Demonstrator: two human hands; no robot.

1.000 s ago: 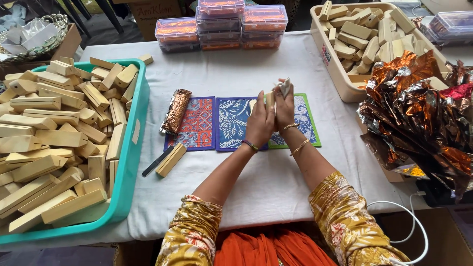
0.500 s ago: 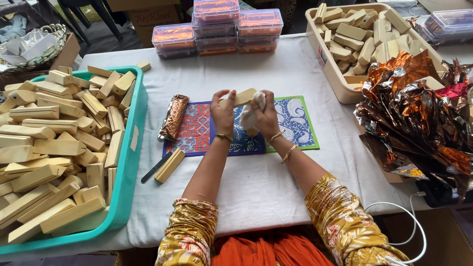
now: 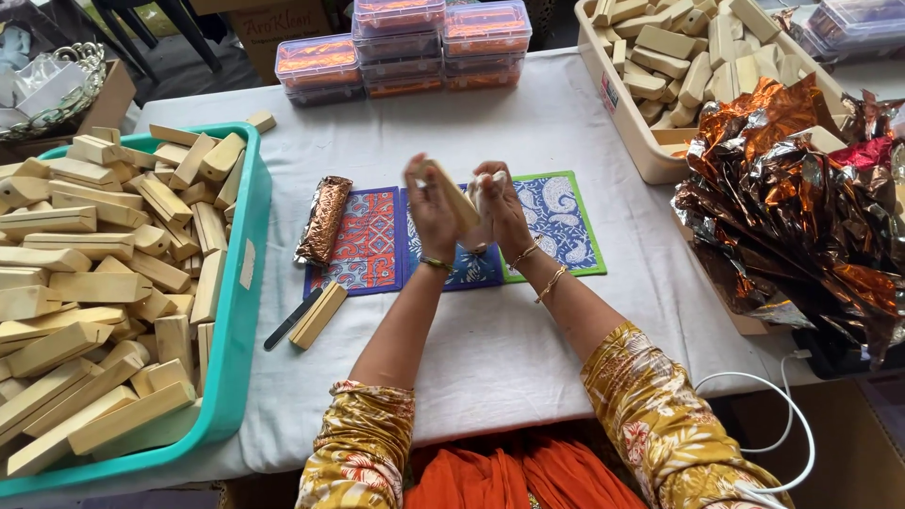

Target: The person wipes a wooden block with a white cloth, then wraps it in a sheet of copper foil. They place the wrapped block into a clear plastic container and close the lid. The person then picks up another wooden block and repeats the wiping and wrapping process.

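The grip of the left hand (image 3: 433, 209) is closed around a pale wooden block (image 3: 452, 196), held tilted above the blue patterned mat (image 3: 467, 264) at the centre of the frame; the grip of the right hand (image 3: 500, 212) is closed on a small white cloth (image 3: 478, 203) pressed against the block's side. Both are held off the counter (image 3: 528, 320), so a slackened hold is judged likely to drop the block onto the mats below, and the cloth may slip from the fingers if it is dragged along an edge. A foil-wrapped bar (image 3: 322, 220) lies at the left edge of the red patterned mat (image 3: 363, 240), with a loose wooden block (image 3: 319, 315) and a dark flat tool (image 3: 291, 320) beside each other lower left of it. The counter is covered with a white sheet. A teal crate (image 3: 240, 273) heaped with blocks is seen at the left, a beige bin (image 3: 622, 123) of blocks at the upper right, crumpled copper foil sheets (image 3: 792, 207) at the right, and stacked clear lidded boxes (image 3: 396, 47) at the top. A white cable (image 3: 754, 396) trails at the lower right.
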